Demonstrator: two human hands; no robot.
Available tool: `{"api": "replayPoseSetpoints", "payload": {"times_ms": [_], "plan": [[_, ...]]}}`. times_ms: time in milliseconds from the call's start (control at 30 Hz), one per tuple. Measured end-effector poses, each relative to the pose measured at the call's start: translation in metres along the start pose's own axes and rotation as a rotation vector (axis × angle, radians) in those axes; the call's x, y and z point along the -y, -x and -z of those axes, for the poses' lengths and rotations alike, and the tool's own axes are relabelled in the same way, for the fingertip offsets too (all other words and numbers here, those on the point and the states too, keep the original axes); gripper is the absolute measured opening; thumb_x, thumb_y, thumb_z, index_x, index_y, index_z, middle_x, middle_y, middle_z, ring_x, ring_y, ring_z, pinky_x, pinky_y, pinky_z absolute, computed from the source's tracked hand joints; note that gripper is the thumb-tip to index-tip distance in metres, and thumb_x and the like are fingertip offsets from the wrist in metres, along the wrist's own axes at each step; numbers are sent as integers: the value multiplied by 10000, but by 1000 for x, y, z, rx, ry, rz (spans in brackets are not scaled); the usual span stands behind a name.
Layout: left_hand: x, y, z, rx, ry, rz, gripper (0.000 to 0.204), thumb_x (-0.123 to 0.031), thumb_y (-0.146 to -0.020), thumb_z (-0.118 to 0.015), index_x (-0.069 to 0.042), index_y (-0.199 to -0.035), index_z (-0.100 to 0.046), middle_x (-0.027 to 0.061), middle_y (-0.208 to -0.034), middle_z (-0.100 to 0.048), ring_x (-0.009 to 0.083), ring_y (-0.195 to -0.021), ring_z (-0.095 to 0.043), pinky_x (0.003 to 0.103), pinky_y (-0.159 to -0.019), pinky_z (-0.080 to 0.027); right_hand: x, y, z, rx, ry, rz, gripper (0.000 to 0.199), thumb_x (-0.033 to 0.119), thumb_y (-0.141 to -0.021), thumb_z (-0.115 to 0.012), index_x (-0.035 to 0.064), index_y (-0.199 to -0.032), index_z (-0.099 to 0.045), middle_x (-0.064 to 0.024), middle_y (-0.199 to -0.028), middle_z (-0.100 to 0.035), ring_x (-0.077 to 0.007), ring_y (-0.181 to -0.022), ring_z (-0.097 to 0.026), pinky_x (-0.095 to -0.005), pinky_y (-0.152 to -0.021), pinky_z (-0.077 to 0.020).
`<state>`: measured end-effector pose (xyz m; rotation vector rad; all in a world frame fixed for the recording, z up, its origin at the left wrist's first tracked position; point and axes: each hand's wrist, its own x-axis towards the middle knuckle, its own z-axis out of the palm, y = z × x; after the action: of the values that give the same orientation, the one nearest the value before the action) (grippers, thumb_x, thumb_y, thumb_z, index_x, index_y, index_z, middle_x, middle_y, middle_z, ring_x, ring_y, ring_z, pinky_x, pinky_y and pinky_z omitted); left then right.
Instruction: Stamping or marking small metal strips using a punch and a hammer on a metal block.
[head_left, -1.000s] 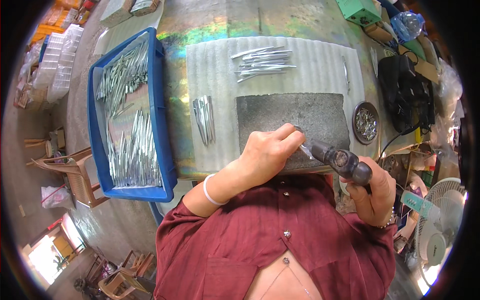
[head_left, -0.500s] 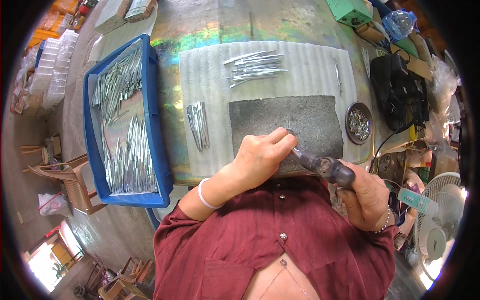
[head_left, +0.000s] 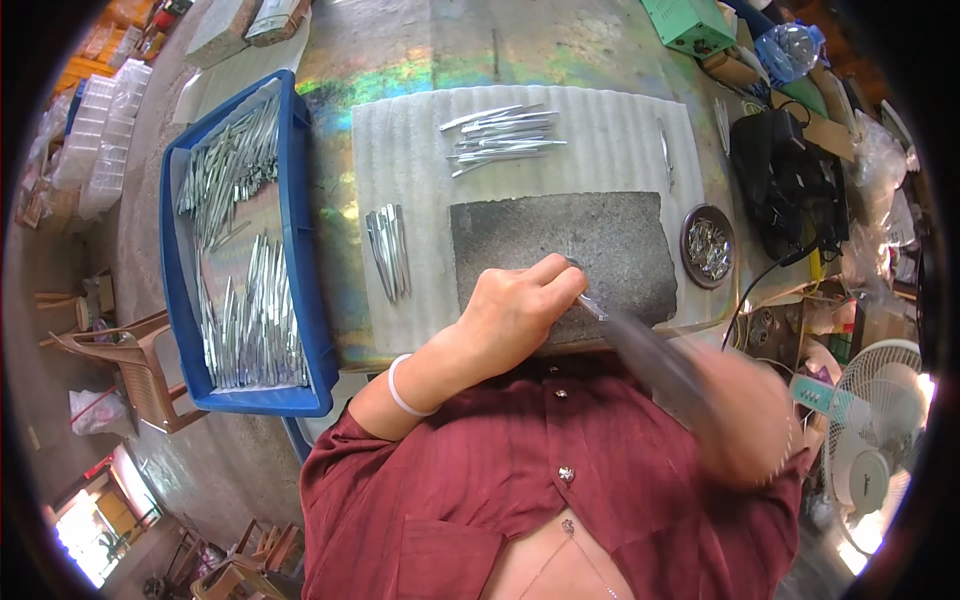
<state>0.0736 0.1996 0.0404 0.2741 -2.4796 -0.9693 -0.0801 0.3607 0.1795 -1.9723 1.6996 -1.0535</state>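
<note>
Grey stone pad (head_left: 590,240) lay on the ribbed white mat (head_left: 420,170) atop the counter (head_left: 400,60). The left hand (head_left: 515,310) pinched a thin metal piece (head_left: 588,303) against the pad's near edge, most of that piece hidden under the fingers. The right hand (head_left: 750,410) was smeared with motion blur; it seemed wrapped around a dark tool (head_left: 650,355), though its grip was hard to make out. Loose metal slivers (head_left: 500,135) sat further back, more in the blue tray (head_left: 300,250).
</note>
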Motion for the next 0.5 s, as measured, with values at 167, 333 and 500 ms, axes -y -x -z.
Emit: {"api": "replayPoseSetpoints", "payload": {"times_ms": [167,333,500], "plan": [[0,0,1,-15,13,-28,130,-47,-757,-588,-76,-853,-505,76,-765,-517,268,-586,-591,359,-459,-463,12,-13,8,79,369,0,441,3,-745,-659,-101,-1155,-536,-110,-753,-606,-204,-588,-605,-280,-485,-462],[1,-3,3,-2,39,-24,147,-33,-750,-591,-74,-861,-504,76,-766,-516,273,-594,-592,358,-471,-467,25,24,12,-367,-166,55,408,125,-791,-672,-57,-1136,-550,-104,-798,-635,-214,-690,-633,-290,-523,-483],[9,-3,5,-31,44,1,143,3,-761,-599,-61,-870,-534,76,-782,-564,265,-611,-610,341,-487,-479,4,-19,8,245,215,-149,404,-60,-782,-604,-85,-1177,-525,-166,-876,-641,-254,-683,-656,-332,-604,-521]]}}
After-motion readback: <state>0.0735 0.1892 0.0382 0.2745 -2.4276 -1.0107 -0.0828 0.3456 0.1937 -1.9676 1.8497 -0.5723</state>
